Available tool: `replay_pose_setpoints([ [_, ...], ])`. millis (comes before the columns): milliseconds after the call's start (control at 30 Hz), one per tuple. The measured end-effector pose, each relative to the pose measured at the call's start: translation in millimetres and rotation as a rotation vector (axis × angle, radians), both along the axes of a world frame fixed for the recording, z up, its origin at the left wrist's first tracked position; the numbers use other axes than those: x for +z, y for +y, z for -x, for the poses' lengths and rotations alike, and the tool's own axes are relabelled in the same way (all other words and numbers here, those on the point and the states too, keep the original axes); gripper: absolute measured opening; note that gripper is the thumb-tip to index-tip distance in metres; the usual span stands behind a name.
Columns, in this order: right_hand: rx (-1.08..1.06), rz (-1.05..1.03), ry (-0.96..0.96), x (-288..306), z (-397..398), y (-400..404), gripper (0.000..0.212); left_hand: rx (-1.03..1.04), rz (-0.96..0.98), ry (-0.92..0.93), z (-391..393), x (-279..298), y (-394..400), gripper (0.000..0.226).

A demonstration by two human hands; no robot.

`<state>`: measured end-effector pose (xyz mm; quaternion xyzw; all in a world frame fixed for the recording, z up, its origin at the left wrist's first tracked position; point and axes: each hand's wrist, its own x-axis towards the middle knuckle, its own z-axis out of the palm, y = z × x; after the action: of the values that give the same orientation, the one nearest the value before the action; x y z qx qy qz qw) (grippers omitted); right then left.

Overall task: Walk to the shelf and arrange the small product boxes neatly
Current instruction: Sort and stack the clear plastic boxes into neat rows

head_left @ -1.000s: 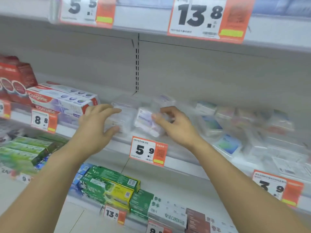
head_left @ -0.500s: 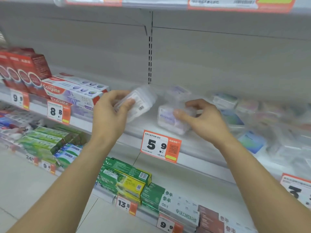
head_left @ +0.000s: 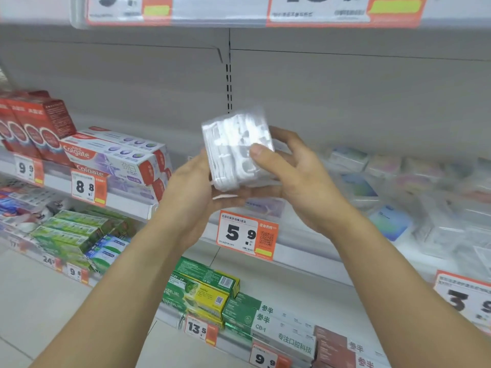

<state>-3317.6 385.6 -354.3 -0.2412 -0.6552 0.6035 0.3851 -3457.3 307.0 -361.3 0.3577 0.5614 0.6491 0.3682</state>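
Observation:
A clear plastic box of white floss picks (head_left: pixel 233 150) is held up in front of the shelf, above the 5.9 price tag (head_left: pixel 247 235). My left hand (head_left: pixel 191 192) cups it from below and from the left. My right hand (head_left: pixel 289 171) grips its right side, with the thumb pressed on the front face. Several more small clear boxes (head_left: pixel 390 221) lie scattered and blurred on the white shelf (head_left: pixel 305 251) to the right.
Colgate toothpaste cartons (head_left: pixel 114 160) and red boxes (head_left: pixel 34 126) fill the shelf's left part. Green and yellow toothpaste boxes (head_left: pixel 202 290) sit on the lower shelf. An upper shelf edge with price tags (head_left: pixel 318 9) hangs overhead. Floor tiles (head_left: pixel 39 301) lie at lower left.
The left hand carried its clear box up and rightward, off the shelf. The right hand left the box on the shelf and now grips this one too.

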Motion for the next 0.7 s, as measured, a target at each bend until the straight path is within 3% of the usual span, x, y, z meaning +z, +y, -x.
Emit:
replay_pose_setpoints([
  [67, -0.116, -0.017, -0.002, 3.0, 0.4, -1.9, 0.067, 0.177, 0.047, 0.134, -1.2, -1.6, 0.3, 0.039],
  [133, -0.299, -0.203, -0.085, 0.8, -2.4, 2.3, 0.07, 0.35, -0.036, 0.277, 2.7, -0.5, -0.2, 0.035],
  [200, -0.39, -0.373, -0.128, -1.4, -4.2, 1.7, 0.066, 0.285, -0.143, 0.27, 2.5, 2.7, -3.1, 0.026],
  [333, -0.342, -0.443, -0.039, -8.4, -1.1, -6.0, 0.067, 0.056, -0.186, 0.494, -2.4, 1.2, -7.7, 0.034],
  [533, -0.132, -0.426, 0.073, -22.2, -3.4, -9.2, 0.062, 0.133, -0.405, 0.36, 4.1, -3.4, -5.2, 0.035],
  [600, -0.224, -0.518, 0.001, -26.1, -5.8, -4.3, 0.06, 0.159, -0.452, 0.343, 7.3, -7.8, -3.8, 0.034],
  [700, -0.384, -0.688, -0.39, -33.1, -11.2, 9.0, 0.057, 0.22, -0.429, 0.36, 18.3, -17.6, -1.9, 0.031],
])
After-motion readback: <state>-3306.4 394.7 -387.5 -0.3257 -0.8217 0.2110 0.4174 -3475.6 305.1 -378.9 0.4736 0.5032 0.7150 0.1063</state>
